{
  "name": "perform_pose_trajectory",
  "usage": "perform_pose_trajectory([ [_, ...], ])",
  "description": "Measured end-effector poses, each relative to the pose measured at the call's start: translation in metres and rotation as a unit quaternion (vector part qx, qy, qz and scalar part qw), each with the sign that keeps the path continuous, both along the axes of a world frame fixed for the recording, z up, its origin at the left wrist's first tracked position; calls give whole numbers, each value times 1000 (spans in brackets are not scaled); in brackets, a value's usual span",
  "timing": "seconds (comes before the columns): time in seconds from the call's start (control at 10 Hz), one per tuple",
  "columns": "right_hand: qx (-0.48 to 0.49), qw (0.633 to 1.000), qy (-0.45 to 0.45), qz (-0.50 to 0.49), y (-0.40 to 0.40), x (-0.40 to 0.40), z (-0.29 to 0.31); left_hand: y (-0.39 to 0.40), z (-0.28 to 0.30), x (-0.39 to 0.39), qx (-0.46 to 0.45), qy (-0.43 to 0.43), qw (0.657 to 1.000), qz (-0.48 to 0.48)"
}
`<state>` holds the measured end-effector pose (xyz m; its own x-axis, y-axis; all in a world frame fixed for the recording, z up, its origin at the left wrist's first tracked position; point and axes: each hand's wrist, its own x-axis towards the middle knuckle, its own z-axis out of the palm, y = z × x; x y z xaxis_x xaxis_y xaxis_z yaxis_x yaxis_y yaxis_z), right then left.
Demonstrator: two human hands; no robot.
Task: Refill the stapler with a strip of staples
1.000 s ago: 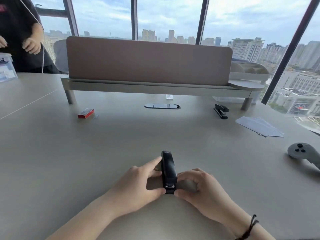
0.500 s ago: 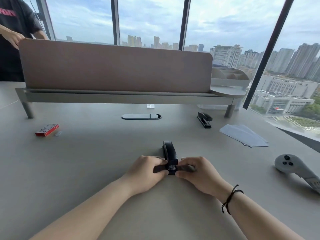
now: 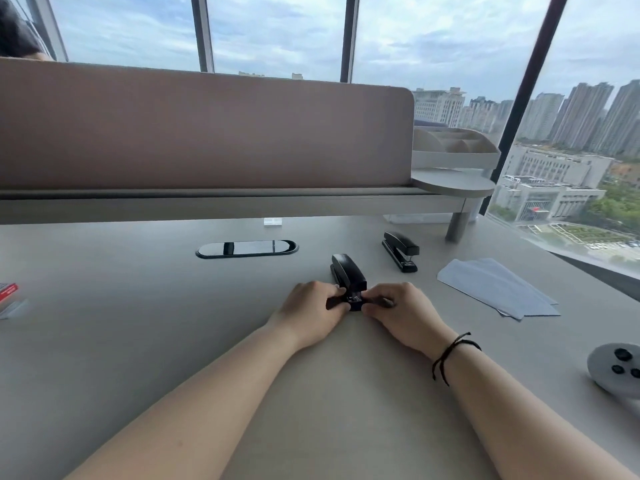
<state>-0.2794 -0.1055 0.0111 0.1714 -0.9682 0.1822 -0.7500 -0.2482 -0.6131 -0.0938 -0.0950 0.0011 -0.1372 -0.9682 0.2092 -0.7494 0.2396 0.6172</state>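
Head view: just below the middle of the frame, the black stapler [image 3: 348, 277] is being held down on the grey bench [image 3: 138, 341], its near end pointing toward the wearer. That near end is being pinched from both sides. The left hand [image 3: 310, 311] is being kept curled, fingertips [image 3: 341, 292] pressed to the stapler's left flank; the right hand [image 3: 403, 311] is being closed in the same way on the right flank. Both hands are being used as gripping hands on the one stapler, neither lying open.

How it will handle is being judged here, not seen: a rigid plastic-and-metal body, moderately light, smooth and glossy enough to slide on the bench unless steadied. A sprung top or magazine is being assumed, so a hold low on the base with one hand and on the top cover with the other is being suggested. Whether the magazine is being opened cannot be told; the fingers are covering it.

No loose strip of staples is being shown near the hands. A red box [image 3: 7, 292], possibly the staples, is lying at the far left edge, well apart. A second stapler [image 3: 401, 251] is sitting to the upper right, with sheets of paper [image 3: 495, 287] further right.
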Motion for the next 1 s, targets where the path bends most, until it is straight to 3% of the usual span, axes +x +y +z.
perform_pose_trajectory([
  [0.2,-27,996,-10,-86,-46,-1,-8,-63,-3,-23,-9,-36,999,3],
  [0.5,-66,988,-31,-137,-82,-7,-13,-112,-10,-37,-15,-35,999,-4],
  [1.0,-68,978,-37,-195,-79,-9,-17,-92,-15,-41,-48,-66,997,-3],
])
